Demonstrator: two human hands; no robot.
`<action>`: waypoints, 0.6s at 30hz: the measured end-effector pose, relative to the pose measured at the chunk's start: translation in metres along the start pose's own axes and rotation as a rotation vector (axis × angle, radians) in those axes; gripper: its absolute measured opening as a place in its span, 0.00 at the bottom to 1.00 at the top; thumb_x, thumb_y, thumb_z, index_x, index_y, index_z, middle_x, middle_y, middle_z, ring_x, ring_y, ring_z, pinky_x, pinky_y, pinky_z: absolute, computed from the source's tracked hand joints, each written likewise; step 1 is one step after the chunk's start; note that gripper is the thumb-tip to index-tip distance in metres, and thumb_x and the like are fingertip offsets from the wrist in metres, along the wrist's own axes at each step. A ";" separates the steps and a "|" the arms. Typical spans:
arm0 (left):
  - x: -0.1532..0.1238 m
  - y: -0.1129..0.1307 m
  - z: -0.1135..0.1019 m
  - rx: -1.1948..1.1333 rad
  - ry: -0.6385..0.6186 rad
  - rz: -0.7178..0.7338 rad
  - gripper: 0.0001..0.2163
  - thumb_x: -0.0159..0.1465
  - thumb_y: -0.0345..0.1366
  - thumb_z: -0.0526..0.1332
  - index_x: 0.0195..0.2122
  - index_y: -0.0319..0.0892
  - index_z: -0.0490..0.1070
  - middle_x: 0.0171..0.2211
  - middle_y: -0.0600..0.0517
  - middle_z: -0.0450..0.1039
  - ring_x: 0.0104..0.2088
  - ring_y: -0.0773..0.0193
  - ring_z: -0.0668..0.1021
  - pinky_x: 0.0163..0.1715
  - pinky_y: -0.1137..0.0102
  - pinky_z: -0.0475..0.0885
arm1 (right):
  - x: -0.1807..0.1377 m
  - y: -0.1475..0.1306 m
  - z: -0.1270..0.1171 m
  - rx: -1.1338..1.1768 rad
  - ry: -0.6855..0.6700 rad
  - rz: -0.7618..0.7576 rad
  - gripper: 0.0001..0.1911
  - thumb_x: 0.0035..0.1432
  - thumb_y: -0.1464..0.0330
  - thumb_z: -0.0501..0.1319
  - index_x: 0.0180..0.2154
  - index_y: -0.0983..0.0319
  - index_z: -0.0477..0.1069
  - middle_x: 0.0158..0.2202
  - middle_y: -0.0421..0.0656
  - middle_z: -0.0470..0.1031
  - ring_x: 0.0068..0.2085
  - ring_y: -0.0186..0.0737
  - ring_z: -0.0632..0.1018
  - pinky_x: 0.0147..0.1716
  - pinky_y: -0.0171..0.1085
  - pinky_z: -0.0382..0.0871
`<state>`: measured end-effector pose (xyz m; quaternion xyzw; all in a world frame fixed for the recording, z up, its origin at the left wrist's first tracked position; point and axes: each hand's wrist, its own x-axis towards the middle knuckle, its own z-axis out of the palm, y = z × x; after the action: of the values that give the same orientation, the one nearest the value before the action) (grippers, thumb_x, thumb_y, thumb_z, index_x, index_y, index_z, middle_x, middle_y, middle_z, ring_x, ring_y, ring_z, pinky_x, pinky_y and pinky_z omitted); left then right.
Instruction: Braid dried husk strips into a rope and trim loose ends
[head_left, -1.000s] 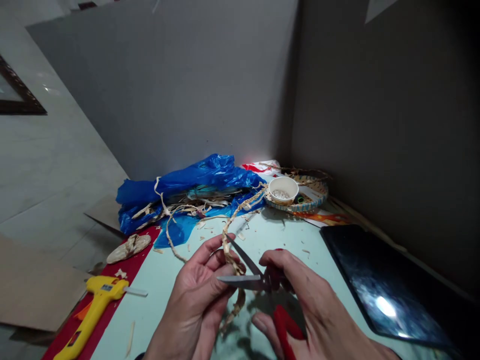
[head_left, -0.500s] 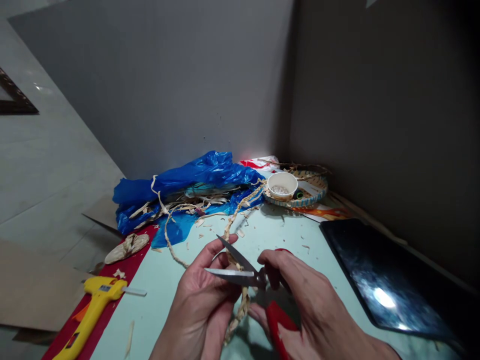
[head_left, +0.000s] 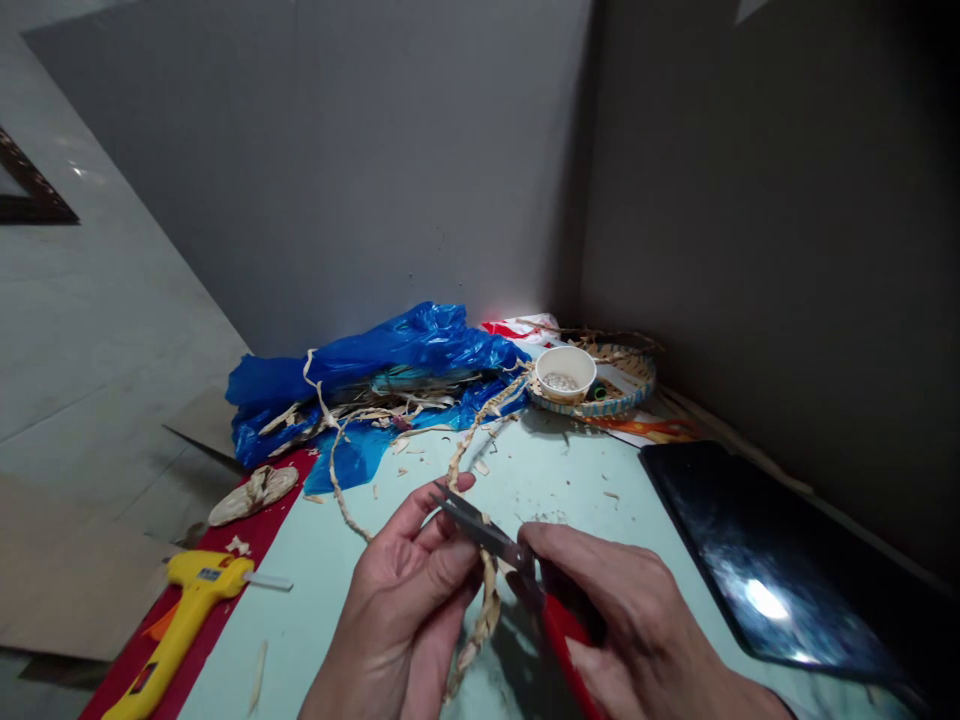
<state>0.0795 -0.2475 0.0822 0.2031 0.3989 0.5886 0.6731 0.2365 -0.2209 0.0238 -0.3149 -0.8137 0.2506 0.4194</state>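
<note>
My left hand (head_left: 416, 585) is closed around a braided straw cord (head_left: 486, 598), whose lower end hangs below the fingers. Beyond the fingertips the cord runs up across the table toward the round basket. My right hand (head_left: 619, 600) grips red-handled scissors (head_left: 491, 538). Their blades are nearly closed and cross the cord at my left fingers; whether they touch the strands, I cannot tell. A thinner twisted cord (head_left: 341, 490) curves from my left hand back to the straw pile.
Straw strips (head_left: 397, 405) lie in a blue plastic bag (head_left: 420, 335). At the back sit a woven basket (head_left: 630, 385) and white cup (head_left: 566, 372). A yellow glue gun (head_left: 191, 610) and small straw sandal (head_left: 253, 495) are left, a dark tablet (head_left: 757, 560) right.
The scissor blades have swung from wide apart to nearly closed across the cord. My right hand's fingers have drawn together on the handles; my left hand has hardly moved.
</note>
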 end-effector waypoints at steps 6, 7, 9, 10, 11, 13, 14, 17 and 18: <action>-0.004 0.000 0.004 0.014 0.054 0.073 0.17 0.59 0.21 0.62 0.48 0.44 0.69 0.34 0.51 0.77 0.36 0.65 0.80 0.45 0.69 0.73 | 0.013 -0.009 -0.005 0.403 0.034 0.431 0.07 0.59 0.65 0.61 0.35 0.60 0.64 0.22 0.33 0.64 0.22 0.29 0.63 0.21 0.29 0.59; -0.003 -0.001 0.005 0.019 0.066 0.082 0.19 0.59 0.20 0.61 0.49 0.44 0.68 0.35 0.50 0.77 0.37 0.64 0.80 0.46 0.67 0.73 | 0.015 -0.011 -0.006 0.525 0.004 0.476 0.09 0.58 0.65 0.63 0.36 0.59 0.64 0.24 0.34 0.67 0.23 0.29 0.64 0.22 0.28 0.60; -0.001 -0.002 0.005 0.028 0.084 0.100 0.21 0.59 0.19 0.61 0.51 0.44 0.66 0.35 0.50 0.77 0.37 0.64 0.80 0.48 0.64 0.73 | 0.017 -0.014 -0.007 0.763 -0.050 0.512 0.14 0.54 0.66 0.67 0.38 0.59 0.63 0.29 0.35 0.73 0.24 0.28 0.68 0.22 0.27 0.61; 0.000 -0.003 0.005 0.030 0.087 0.107 0.21 0.59 0.19 0.61 0.52 0.44 0.66 0.34 0.50 0.76 0.36 0.65 0.80 0.48 0.63 0.73 | 0.017 -0.015 -0.007 0.856 -0.064 0.520 0.17 0.52 0.66 0.69 0.39 0.59 0.63 0.32 0.36 0.74 0.26 0.28 0.70 0.23 0.27 0.62; 0.001 -0.003 0.005 0.030 0.086 0.112 0.22 0.59 0.19 0.61 0.52 0.44 0.65 0.33 0.51 0.75 0.36 0.65 0.79 0.49 0.62 0.73 | 0.017 -0.017 -0.007 0.922 -0.067 0.526 0.19 0.51 0.67 0.70 0.40 0.59 0.63 0.33 0.37 0.76 0.27 0.28 0.72 0.26 0.27 0.64; 0.002 -0.005 0.005 0.033 0.076 0.109 0.22 0.59 0.19 0.61 0.52 0.45 0.66 0.32 0.52 0.74 0.34 0.66 0.79 0.48 0.61 0.73 | 0.017 -0.018 -0.006 0.979 -0.056 0.553 0.21 0.48 0.70 0.72 0.39 0.59 0.63 0.34 0.37 0.77 0.31 0.30 0.75 0.31 0.28 0.67; 0.002 -0.005 0.004 0.036 0.067 0.103 0.21 0.59 0.19 0.61 0.51 0.44 0.66 0.32 0.53 0.74 0.34 0.66 0.79 0.48 0.61 0.73 | 0.017 -0.018 -0.006 0.985 -0.051 0.571 0.22 0.46 0.72 0.73 0.39 0.59 0.64 0.33 0.37 0.77 0.32 0.30 0.76 0.32 0.28 0.68; 0.003 -0.008 0.002 0.067 0.065 0.087 0.17 0.59 0.20 0.61 0.47 0.44 0.69 0.33 0.52 0.75 0.35 0.67 0.78 0.47 0.65 0.73 | 0.017 -0.016 -0.006 0.977 -0.043 0.606 0.23 0.46 0.74 0.73 0.39 0.59 0.64 0.30 0.35 0.76 0.30 0.30 0.75 0.31 0.28 0.68; 0.003 -0.008 0.001 0.083 0.063 0.080 0.16 0.60 0.21 0.62 0.46 0.43 0.69 0.34 0.51 0.75 0.35 0.67 0.78 0.46 0.67 0.73 | 0.017 -0.015 -0.007 0.976 -0.040 0.609 0.23 0.46 0.74 0.73 0.40 0.59 0.64 0.29 0.35 0.76 0.29 0.30 0.74 0.30 0.28 0.67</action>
<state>0.0851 -0.2462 0.0755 0.2280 0.4355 0.6040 0.6273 0.2299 -0.2175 0.0467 -0.3004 -0.4841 0.7125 0.4095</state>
